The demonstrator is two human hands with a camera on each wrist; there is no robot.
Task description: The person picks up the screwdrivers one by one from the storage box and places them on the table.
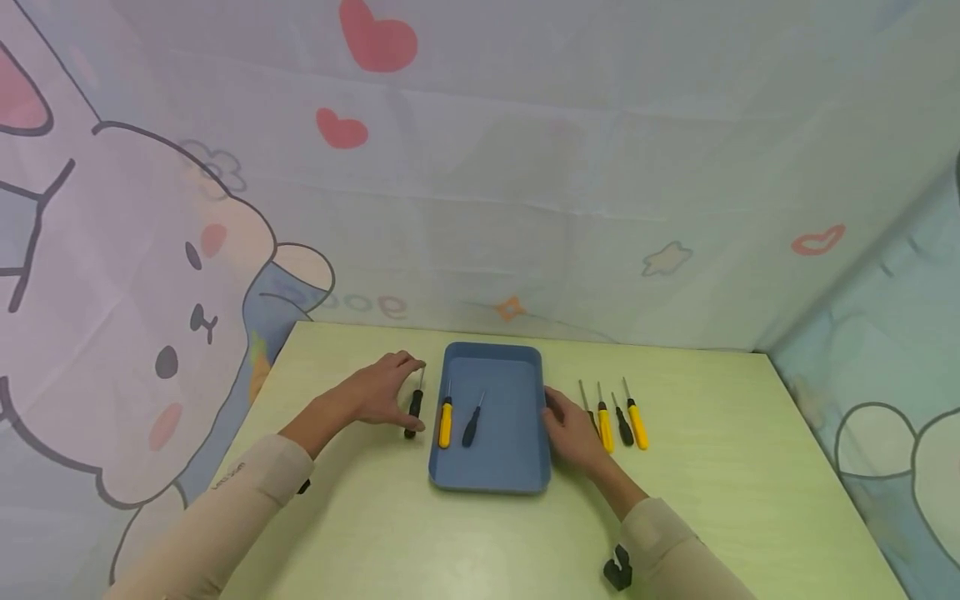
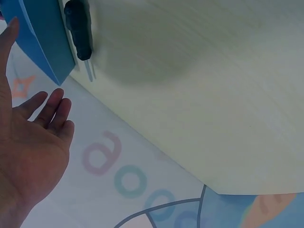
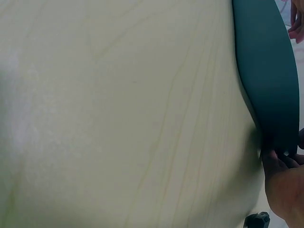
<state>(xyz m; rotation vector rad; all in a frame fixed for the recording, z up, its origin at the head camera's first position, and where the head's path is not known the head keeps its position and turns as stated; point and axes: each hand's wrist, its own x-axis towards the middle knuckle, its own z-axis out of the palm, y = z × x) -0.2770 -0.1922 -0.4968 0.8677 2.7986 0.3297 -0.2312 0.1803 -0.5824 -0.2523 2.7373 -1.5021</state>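
Note:
My left hand [image 1: 381,392] hovers with thumb and fingers spread beside a black-handled screwdriver [image 1: 415,407] lying left of the blue tray [image 1: 491,482]. In the left wrist view, a gap shows between that hand [image 2: 40,142] and the screwdriver [image 2: 80,31]. At the tray's right side, my right hand [image 1: 573,432] holds the wall; in the right wrist view its fingers [image 3: 274,164] are bent against the tray wall [image 3: 268,71]. Inside the tray lie a yellow-handled screwdriver [image 1: 446,423] and a small dark-handled screwdriver [image 1: 472,427].
Right of the tray, several screwdrivers lie in a row, among them a yellow-handled one [image 1: 637,425] and a black-handled one [image 1: 624,427]. A black clip-like piece [image 1: 618,569] is by the right sleeve. A printed cloth [image 1: 480,208] hangs behind the table [image 1: 720,483].

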